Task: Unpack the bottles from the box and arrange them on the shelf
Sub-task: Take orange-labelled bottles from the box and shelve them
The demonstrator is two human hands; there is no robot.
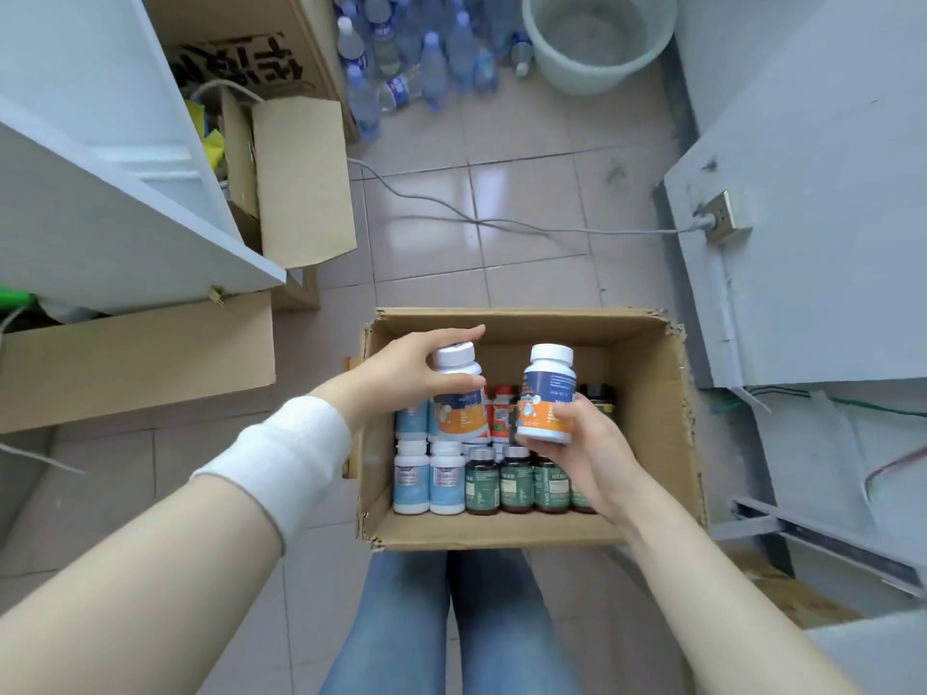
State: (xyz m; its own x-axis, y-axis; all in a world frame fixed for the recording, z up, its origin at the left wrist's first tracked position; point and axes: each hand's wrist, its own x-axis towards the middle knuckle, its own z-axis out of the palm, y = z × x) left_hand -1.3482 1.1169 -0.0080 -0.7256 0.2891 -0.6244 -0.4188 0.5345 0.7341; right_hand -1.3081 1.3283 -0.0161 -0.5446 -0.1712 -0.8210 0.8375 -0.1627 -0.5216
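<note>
- Now: left hand grips an orange-label pill bottle around cap and shoulder, lifted for carrying.
- Right hand clasps a second orange-label bottle by its base.
- Both are held above the cardboard box; remaining bottles stand upright inside.
- White shelf, probably the destination, at left.

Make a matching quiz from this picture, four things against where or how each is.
1 left hand
2 right hand
3 green-labelled dark bottles
4 pale round plastic bucket

A on the tiled floor
B standing in the brown cardboard box
C grips a white orange-labelled bottle near its top
D holds a matching white bottle at its base

Pairs: 1C, 2D, 3B, 4A
</note>
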